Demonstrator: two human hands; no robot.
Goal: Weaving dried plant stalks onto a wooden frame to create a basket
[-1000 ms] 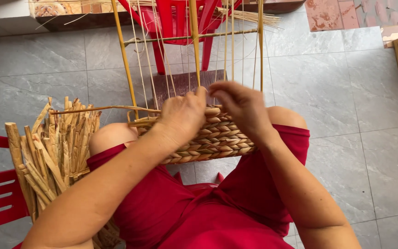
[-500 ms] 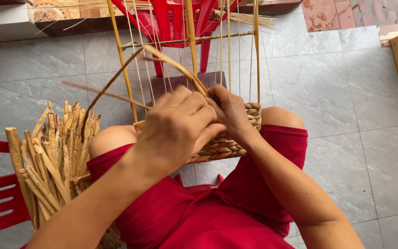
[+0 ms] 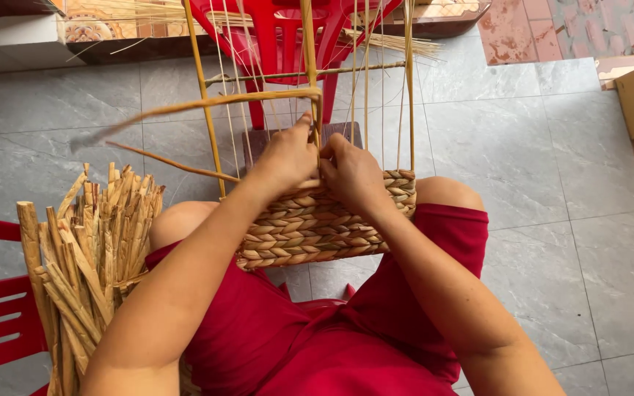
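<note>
- Head view: half-woven basket (image 3: 324, 224) resting on the lap, lower band plaited, bare upright frame rods (image 3: 203, 95) above unfilled.
- Left hand (image 3: 284, 158) at the basket's top edge, fingers pinched on a flat straw strand (image 3: 207, 103) looping out leftward.
- Right hand (image 3: 354, 172) beside it, fingers curled onto the rim.
- Bundle of dried stalks (image 3: 86, 249) left of the basket.
- Against half a second earlier: hands lower, strand drawn flatter.

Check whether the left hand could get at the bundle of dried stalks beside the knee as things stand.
Probably yes: the bundle of dried stalks stands just outside the left knee, nothing between it and the left hand, though that hand is busy at the woven basket.
</note>
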